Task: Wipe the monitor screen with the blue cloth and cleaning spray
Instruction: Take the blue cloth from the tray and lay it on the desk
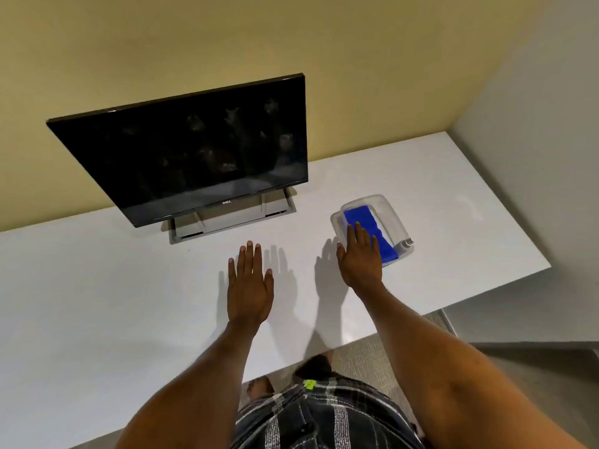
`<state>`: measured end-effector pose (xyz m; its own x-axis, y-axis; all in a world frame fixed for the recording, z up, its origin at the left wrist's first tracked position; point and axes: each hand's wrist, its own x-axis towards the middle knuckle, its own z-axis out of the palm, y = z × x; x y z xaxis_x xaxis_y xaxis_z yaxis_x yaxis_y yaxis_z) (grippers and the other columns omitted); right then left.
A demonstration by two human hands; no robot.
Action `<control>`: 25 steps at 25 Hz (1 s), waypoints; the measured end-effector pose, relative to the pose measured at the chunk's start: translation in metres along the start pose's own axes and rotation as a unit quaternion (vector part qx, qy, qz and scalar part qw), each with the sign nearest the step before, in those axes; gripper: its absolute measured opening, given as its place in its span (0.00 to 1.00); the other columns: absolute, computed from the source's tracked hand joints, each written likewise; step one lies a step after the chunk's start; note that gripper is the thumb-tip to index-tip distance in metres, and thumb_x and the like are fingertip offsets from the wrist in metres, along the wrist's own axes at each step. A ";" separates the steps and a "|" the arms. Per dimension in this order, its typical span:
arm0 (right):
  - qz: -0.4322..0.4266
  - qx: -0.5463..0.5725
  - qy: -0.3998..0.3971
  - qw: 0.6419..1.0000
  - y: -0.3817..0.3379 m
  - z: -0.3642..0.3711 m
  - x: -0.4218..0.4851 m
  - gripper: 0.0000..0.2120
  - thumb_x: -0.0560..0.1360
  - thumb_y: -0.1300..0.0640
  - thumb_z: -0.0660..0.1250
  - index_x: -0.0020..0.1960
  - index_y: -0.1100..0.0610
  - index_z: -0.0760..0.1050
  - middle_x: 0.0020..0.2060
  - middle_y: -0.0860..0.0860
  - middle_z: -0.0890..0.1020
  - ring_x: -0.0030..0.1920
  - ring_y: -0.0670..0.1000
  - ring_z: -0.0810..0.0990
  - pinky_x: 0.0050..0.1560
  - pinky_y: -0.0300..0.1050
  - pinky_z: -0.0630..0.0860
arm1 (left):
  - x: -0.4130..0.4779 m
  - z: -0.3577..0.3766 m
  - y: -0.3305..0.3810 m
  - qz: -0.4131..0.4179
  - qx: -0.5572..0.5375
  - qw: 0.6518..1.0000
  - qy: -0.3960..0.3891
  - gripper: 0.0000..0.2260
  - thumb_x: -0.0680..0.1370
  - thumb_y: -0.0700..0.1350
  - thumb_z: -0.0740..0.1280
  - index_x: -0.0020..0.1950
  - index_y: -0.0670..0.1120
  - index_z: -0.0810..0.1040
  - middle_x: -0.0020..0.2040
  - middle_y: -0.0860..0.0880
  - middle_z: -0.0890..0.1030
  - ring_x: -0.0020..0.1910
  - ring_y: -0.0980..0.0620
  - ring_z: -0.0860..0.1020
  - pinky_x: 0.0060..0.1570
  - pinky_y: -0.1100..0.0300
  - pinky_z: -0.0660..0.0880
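Over the desk [421, 189], left hand [249, 286] flat, right hand [359, 257] over blue cloth [358, 213], fingers [249, 254] straight, gripping nothing

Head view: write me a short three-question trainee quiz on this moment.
1. True or false: the blue cloth lies inside the clear tray.
2. Which hand has its straight fingers over the cloth? A) left B) right C) neither
3. Fill in: the monitor screen is dark and marked with ____.
Key: 1 true; 2 B, the right hand; 3 smudges.
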<state>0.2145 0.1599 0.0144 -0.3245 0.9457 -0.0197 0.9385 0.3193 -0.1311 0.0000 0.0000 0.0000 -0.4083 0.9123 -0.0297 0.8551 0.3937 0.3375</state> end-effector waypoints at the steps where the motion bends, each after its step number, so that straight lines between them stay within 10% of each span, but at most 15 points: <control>1: 0.010 0.002 -0.005 1.000 0.011 0.000 0.005 0.27 0.85 0.50 0.58 0.80 0.63 0.64 0.78 0.62 0.69 0.77 0.63 0.68 0.78 0.62 0.63 | 0.002 0.005 0.009 -0.009 0.004 1.000 -0.018 0.31 0.85 0.58 0.39 0.86 0.47 0.51 0.87 0.47 0.49 0.86 0.47 0.48 0.85 0.45 0.45; 10: 0.061 0.086 -0.076 0.992 0.072 0.005 0.075 0.18 0.86 0.57 0.55 0.73 0.63 0.67 0.61 0.61 0.78 0.57 0.61 0.79 0.55 0.58 0.80 | 0.019 0.067 0.042 -0.044 0.038 0.990 -0.125 0.31 0.84 0.54 0.44 0.84 0.41 0.60 0.84 0.41 0.60 0.83 0.40 0.60 0.82 0.40 0.56; 25: 0.188 0.142 -0.166 0.958 0.086 0.048 0.149 0.20 0.82 0.60 0.65 0.71 0.62 0.67 0.61 0.58 0.78 0.60 0.59 0.79 0.60 0.54 0.80 | 0.025 0.103 0.042 -0.149 -0.007 0.971 -0.188 0.34 0.85 0.46 0.60 0.86 0.45 0.46 0.87 0.46 0.43 0.86 0.45 0.45 0.83 0.46 0.50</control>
<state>0.2409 0.3252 -0.0470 -0.0347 0.9038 -0.4266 0.9419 -0.1131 -0.3163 0.0591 0.0511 -0.0838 -0.4888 0.7365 -0.4677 0.7118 0.6466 0.2743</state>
